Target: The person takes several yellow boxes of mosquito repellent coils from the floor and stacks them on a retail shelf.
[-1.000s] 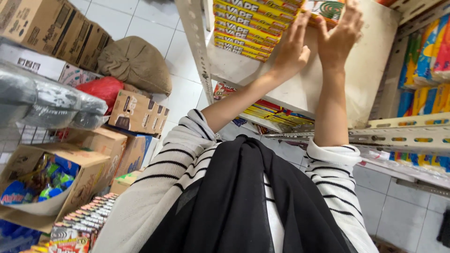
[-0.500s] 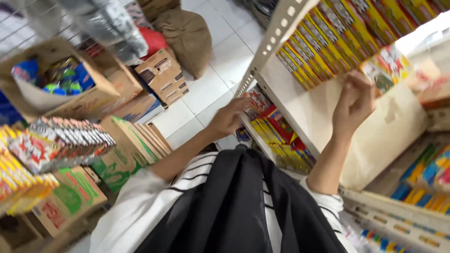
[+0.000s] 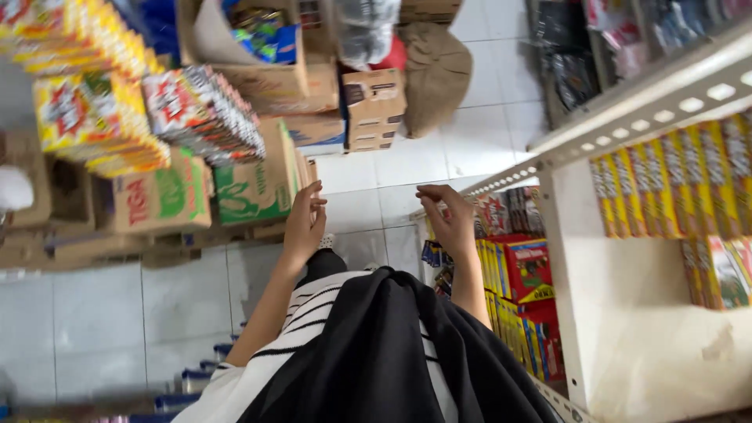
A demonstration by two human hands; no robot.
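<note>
Heads up: your right hand (image 3: 448,221) is half-curled, holding nothing I can make out, right at the corner of the metal shelf rail (image 3: 509,176). That perforated edge is what I'd expect you to knock knuckles on. Your left hand (image 3: 305,223) is loosely open and empty, just beside the green-printed carton (image 3: 254,184); bump it and the stacked packets (image 3: 207,110) on top could slide. The packed boxes (image 3: 521,270) on the lower shelf sit close below. Open room is the white tiled floor (image 3: 376,196) between your hands.
</note>
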